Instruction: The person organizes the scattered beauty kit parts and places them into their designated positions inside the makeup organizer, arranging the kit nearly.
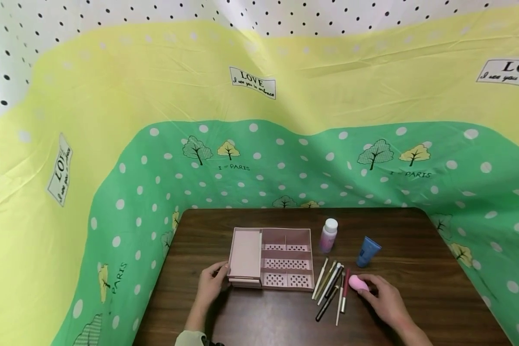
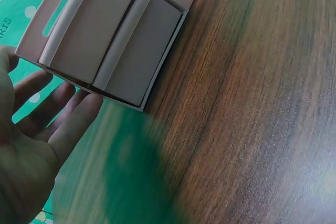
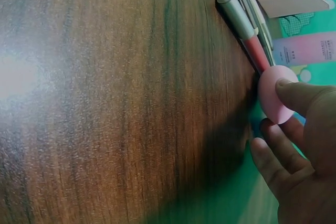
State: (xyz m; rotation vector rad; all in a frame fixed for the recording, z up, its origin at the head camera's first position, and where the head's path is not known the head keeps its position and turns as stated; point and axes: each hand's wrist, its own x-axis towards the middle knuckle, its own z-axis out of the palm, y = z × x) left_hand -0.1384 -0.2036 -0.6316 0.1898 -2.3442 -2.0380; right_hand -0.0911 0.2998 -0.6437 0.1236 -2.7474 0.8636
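Right hand [image 1: 387, 298] pinches the pink sponge [image 1: 358, 283], just beside the brushes [image 1: 327, 303] on the table [image 1: 268, 319]. Left hand [image 1: 210, 284] loose, fingers extended, touching the pink box [image 1: 245, 254] at its left side.

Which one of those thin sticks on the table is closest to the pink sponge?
The red stick with the silver end, at the bunch's right edge, beside the pink sponge. The others lie farther left and none is red.
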